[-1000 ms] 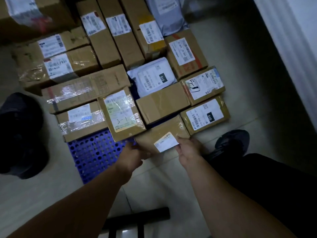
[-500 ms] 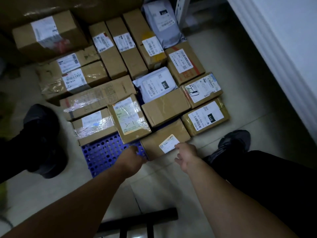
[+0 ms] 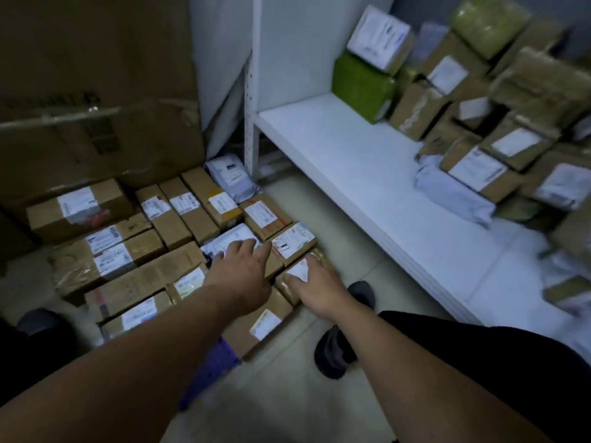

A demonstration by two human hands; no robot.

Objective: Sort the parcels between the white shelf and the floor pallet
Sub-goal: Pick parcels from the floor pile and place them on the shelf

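Note:
Several brown parcels lie packed on the blue floor pallet (image 3: 220,358). My left hand (image 3: 238,271) reaches out with spread fingers above a plain brown box, its fingertips at the white mailer (image 3: 235,236). My right hand (image 3: 315,282) lies over the tape-wrapped box (image 3: 299,271) at the pallet's right edge, covering part of its white label. Nearer to me sits a brown box with a small label (image 3: 260,324), free of both hands. To the right runs the white shelf (image 3: 351,161), carrying several parcels (image 3: 479,167) at its far right.
A large cardboard carton (image 3: 96,91) stands behind the pallet. The shelf's white post (image 3: 252,123) rises at the pallet's back right corner. A green box (image 3: 361,86) sits at the shelf's back. My dark shoes (image 3: 335,353) stand on the tiled floor beside the pallet.
Both hands let go of the small-label box at the pallet's front and reached further in. The view has lifted and swung right, bringing the shelf into sight.

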